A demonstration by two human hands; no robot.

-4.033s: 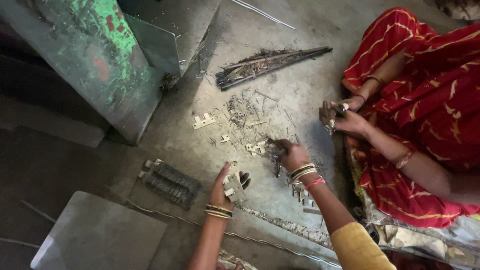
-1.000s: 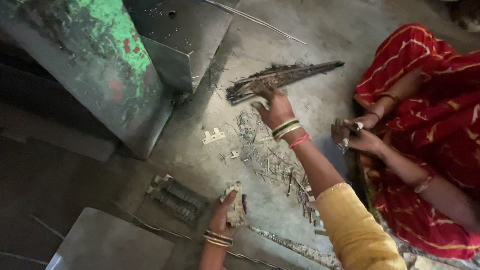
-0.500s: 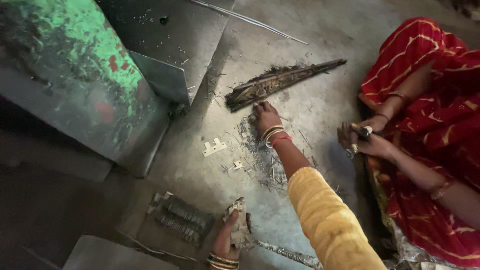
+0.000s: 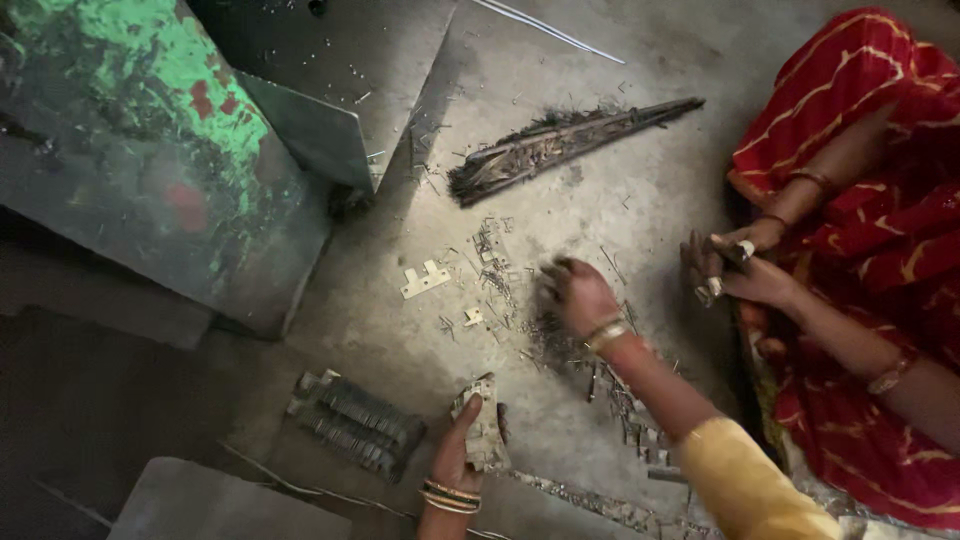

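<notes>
A stack of small metal stampings [image 4: 484,432] is gripped in the left hand [image 4: 462,448]. The right hand [image 4: 577,293], fingers curled down and blurred, is pressed onto the loose stampings on the floor [image 4: 520,310]; whether anything is held there cannot be told. Gathering appears under way, and one flat piece should next be pinched cleanly.

right hand [image 4: 578,292] blurred, small metal pieces [image 4: 500,285] indistinct

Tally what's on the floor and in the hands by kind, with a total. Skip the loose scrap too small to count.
Hands: 4, my left, my right, and a co-worker's two
Stack of metal pieces held in my left hand: 1
Broom: 1
Flat metal piece lying apart: 1
Row of stacked pieces: 1
Pile of pins under my right hand: 1
Total: 9
</notes>
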